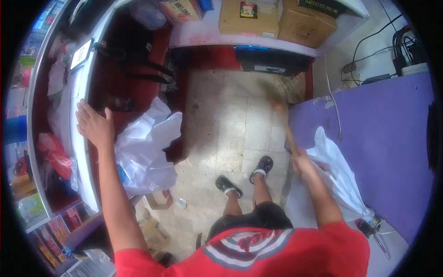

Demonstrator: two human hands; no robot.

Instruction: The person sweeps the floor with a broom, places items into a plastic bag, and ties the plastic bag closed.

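Observation:
My left hand (94, 123) lies on the white counter ledge (82, 138) at the left, fingers spread and holding nothing. In my right hand (304, 164) is a wooden stick (290, 134), which points up and away over the floor; its far end is smeared by motion. A white plastic bag (150, 147) hangs just right of my left forearm. Beside my right hand, another white plastic bag (334, 161) rests against the purple panel (387, 138).
Cardboard boxes (249, 21) stand on a white shelf (203, 37) at the far side, with a black box (274, 62) below. Tiled floor (221, 120) runs between the counters. Cables (355, 57) hang at the upper right. A small open carton (159, 201) is on the floor.

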